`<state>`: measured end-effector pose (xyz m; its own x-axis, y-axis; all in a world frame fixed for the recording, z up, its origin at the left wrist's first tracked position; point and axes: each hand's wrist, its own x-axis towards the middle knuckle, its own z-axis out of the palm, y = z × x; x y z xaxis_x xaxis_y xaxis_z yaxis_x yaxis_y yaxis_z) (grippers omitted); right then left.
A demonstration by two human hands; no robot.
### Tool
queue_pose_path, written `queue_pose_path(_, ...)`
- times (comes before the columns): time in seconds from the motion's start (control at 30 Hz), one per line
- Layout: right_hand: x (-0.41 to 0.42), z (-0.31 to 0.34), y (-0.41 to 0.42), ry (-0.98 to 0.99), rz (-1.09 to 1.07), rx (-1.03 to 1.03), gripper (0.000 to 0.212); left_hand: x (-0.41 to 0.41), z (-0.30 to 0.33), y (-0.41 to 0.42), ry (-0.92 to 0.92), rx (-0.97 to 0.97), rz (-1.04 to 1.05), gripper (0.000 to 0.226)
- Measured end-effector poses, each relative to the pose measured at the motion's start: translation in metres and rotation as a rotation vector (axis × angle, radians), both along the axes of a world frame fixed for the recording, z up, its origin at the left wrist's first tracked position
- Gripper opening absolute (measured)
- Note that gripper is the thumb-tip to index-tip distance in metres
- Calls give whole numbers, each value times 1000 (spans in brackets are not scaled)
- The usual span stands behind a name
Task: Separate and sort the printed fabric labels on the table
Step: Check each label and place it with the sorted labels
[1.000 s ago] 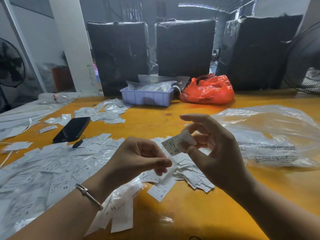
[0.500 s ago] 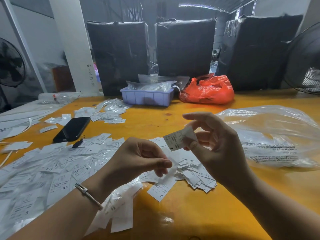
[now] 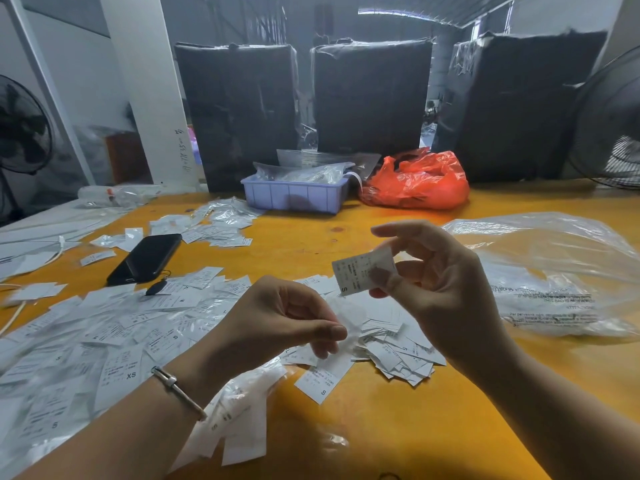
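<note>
My right hand (image 3: 438, 289) pinches a white printed label (image 3: 356, 273) marked S between thumb and fingers, held up above the table. Lower and to the left, my left hand (image 3: 277, 320) has thumb and fingers closed on a blurred white label strip (image 3: 348, 323). Beneath both hands lies a small heap of S labels (image 3: 398, 348). A wide spread of loose labels (image 3: 104, 337) covers the left of the yellow table (image 3: 398, 427), one marked XS. Another loose S label (image 3: 323, 379) lies near the front.
A black phone (image 3: 145, 258) lies left of centre. A clear plastic bag (image 3: 561, 275) rests at the right. At the back stand a lilac tray (image 3: 294, 197), an orange bag (image 3: 419, 183), black wrapped bales (image 3: 372, 98) and a fan (image 3: 613, 133).
My right hand has lifted its label a little higher and to the right, away from the left hand. The left hand has stayed in place.
</note>
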<state>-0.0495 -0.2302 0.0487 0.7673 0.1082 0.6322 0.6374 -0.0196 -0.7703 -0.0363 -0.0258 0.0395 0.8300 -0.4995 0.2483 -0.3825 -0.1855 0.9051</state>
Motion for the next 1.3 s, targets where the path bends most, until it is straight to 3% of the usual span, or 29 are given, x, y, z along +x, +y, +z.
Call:
queue_pose_path(0.53, -2, -2, 1, 0, -68, -282, 45, 0, 0, -1, 0, -19, 23, 12)
queue_pose_path(0.73, -2, -2, 1, -13, -65, -384, 38, 1, -1, 0, -4, 31, 17, 18)
queue_pose_path(1.07, 2, 1, -2, 80, -92, -235, 18, 3, -2, 2, -31, 68, 72, 14)
queue_pose_path(1.3, 2, -7, 4, 60, -112, -336, 14, 4, -4, 1, -20, 53, 78, 19)
